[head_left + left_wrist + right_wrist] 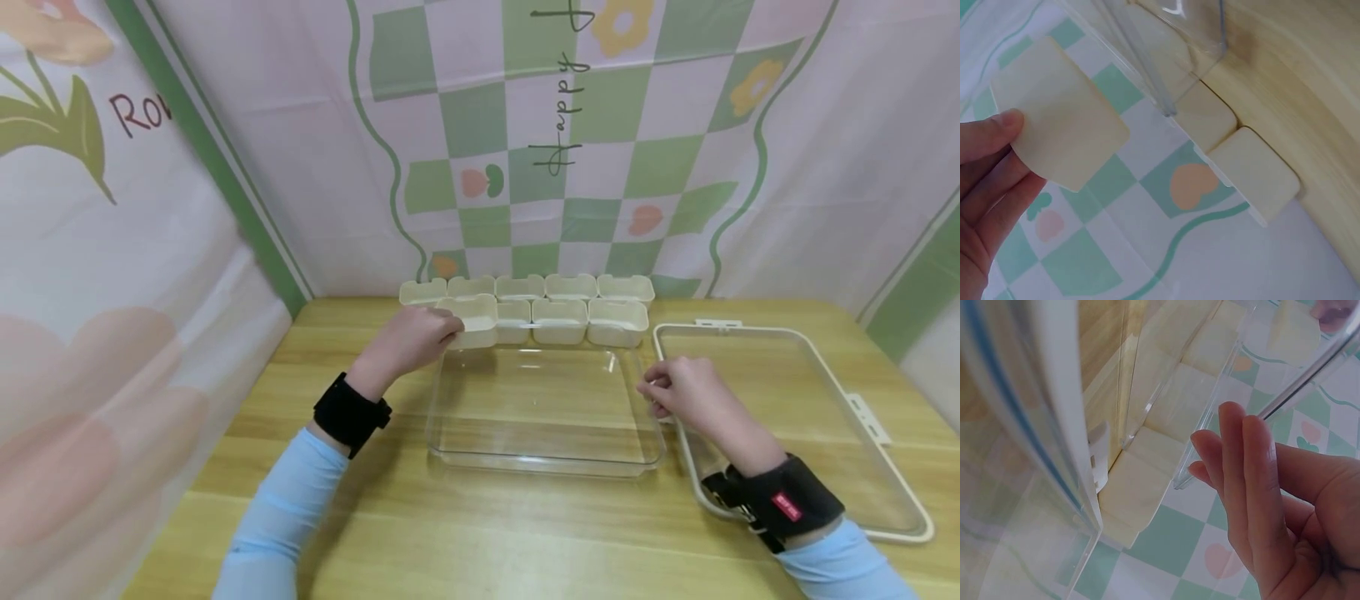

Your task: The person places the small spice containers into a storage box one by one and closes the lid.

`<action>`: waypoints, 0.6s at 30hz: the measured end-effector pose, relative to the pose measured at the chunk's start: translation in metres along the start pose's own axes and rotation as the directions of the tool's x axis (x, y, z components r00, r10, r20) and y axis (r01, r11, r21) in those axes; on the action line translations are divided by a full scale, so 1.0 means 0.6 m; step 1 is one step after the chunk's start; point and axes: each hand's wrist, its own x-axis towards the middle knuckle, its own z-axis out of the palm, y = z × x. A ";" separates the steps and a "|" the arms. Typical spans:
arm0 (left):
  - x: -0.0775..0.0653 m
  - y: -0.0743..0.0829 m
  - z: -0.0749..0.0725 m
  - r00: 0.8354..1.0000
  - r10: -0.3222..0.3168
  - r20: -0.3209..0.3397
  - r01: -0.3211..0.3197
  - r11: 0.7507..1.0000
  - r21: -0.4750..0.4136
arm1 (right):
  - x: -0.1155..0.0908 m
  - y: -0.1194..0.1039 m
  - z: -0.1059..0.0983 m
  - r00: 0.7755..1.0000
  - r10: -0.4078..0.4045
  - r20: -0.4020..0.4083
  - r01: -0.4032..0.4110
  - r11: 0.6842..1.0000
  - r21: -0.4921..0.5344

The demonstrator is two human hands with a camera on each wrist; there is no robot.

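Observation:
My left hand [420, 337] pinches a small cream plastic box [477, 321] by its left side, thumb against the wall. In the left wrist view this box [1063, 115] is lifted off the table, apart from the others. A large clear plastic bin [532, 458] lies in front of the hands, with the wood visible through it. My right hand [686, 396] is at the bin's right edge. In the right wrist view the bin's rim [1310, 372] runs in between the right hand's thumb and fingers, which pinch it; the exact contact is partly hidden.
Several more cream boxes [560, 322] stand in two rows along the table's back edge, behind the bin. To the right lies a clear lid [795, 400] with a cream frame and side latches, partly under the right forearm. A patterned cloth [480, 117] hangs behind the wooden table [450, 533].

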 end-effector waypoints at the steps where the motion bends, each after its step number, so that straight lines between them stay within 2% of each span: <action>1: 0.003 0.002 -0.002 1.000 0.000 0.016 0.000 1.000 -0.011 | 0.000 0.000 0.000 1.000 -0.002 0.001 0.002 1.000 0.001; 7: 0.023 0.008 -0.009 0.996 0.019 0.086 -0.016 0.999 -0.040 | 0.001 -0.001 -0.001 1.000 -0.006 -0.008 0.006 1.000 -0.004; 12: 0.037 0.006 -0.002 0.989 0.034 0.143 -0.026 0.998 -0.057 | 0.001 0.000 -0.001 1.000 -0.009 -0.004 0.009 1.000 -0.007; 18: 0.053 0.005 0.009 0.968 0.043 0.247 -0.022 0.996 -0.087 | 0.000 0.001 0.002 1.000 -0.006 -0.003 0.006 1.000 -0.002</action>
